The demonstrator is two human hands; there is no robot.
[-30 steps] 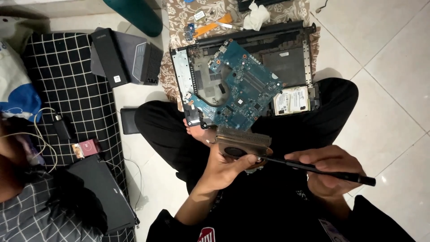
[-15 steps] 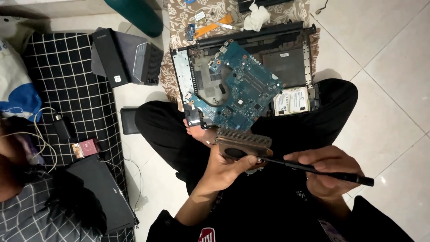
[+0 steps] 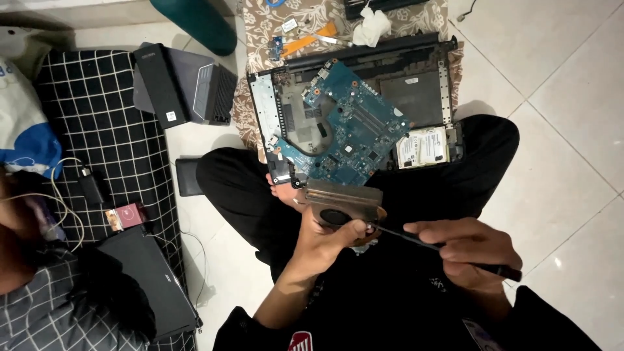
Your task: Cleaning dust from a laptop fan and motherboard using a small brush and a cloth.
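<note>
Inside laptop shell (image 3: 426, 97): blue motherboard (image 3: 351, 133), drive (image 3: 422, 146).

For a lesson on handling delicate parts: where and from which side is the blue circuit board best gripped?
Grip the blue circuit board by its bare edges at the upper right corner, coming from above. It lies tilted across the open laptop base, and that corner sits over an open bay; its face is crowded with small components.

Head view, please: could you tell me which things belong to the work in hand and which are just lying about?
In use:
left hand holding cooling fan
right hand holding screwdriver
blue circuit board
opened laptop base

Lying about:
crumpled tissue
black boxes
checked cushion
closed black laptop
</note>
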